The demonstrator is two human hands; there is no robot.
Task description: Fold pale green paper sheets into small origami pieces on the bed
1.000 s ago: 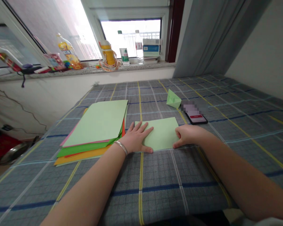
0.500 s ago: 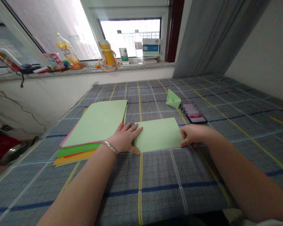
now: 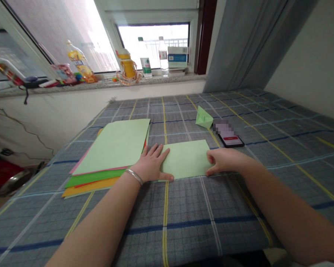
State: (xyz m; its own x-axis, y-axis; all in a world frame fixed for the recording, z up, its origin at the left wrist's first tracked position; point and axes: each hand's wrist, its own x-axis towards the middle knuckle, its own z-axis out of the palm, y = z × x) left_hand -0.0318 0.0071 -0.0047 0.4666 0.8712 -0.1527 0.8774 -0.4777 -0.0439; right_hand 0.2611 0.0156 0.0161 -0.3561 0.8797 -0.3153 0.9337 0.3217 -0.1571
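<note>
A light green folded sheet of paper [image 3: 186, 158] lies on the grey checked cloth [image 3: 183, 218] in front of me. My left hand [image 3: 151, 165] rests flat on the sheet's left end, fingers stretched out, a silver bangle on the wrist. My right hand [image 3: 224, 161] is curled at the sheet's right edge, fingertips pressed against the paper's near corner. Left of my left hand lies a stack of coloured sheets [image 3: 111, 152], light green on top with pink, green and orange below.
A small folded green paper shape [image 3: 203, 118] sits farther back, with a phone [image 3: 230, 139] beside it. The windowsill [image 3: 100, 83] holds bottles, boxes and clutter. A grey curtain [image 3: 247, 40] hangs at the right. The cloth's left edge drops to the floor.
My left hand slid left along the sheet to its left end, then came slightly back right. My right hand stayed at the right edge.
</note>
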